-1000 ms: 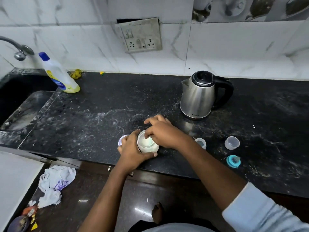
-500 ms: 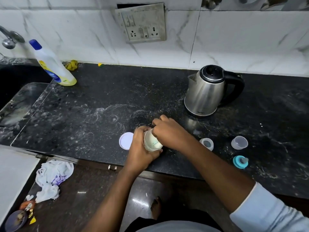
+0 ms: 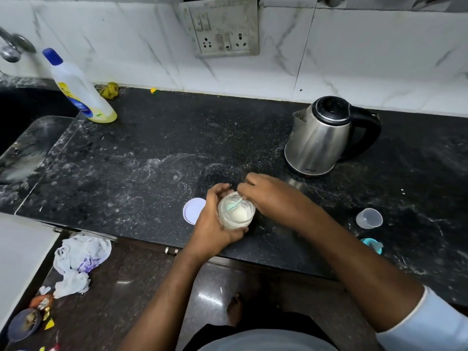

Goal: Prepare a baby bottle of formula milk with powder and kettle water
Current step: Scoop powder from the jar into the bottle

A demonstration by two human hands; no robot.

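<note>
A small clear jar of white formula powder (image 3: 239,214) is tilted at the counter's front edge, and my left hand (image 3: 212,221) wraps around it. My right hand (image 3: 271,196) pinches the handle of a pale green scoop (image 3: 234,205) whose bowl is dipped into the powder. The jar's white lid (image 3: 192,211) lies flat on the counter just left of my left hand. A steel kettle (image 3: 321,138) with a black handle stands behind and to the right, lid shut. A clear bottle cap (image 3: 368,218) and a teal teat ring (image 3: 372,244) lie to the right. The bottle itself is hidden.
The black stone counter (image 3: 152,153) carries a white detergent bottle (image 3: 78,89) at the back left beside the sink (image 3: 22,148). A wall socket plate (image 3: 222,29) sits above. A crumpled plastic bag (image 3: 78,262) and litter lie on the floor at lower left.
My left hand has tilted the jar toward me and my right hand has drawn back, so the green scoop shows inside the powder. The view has shifted left and down.
</note>
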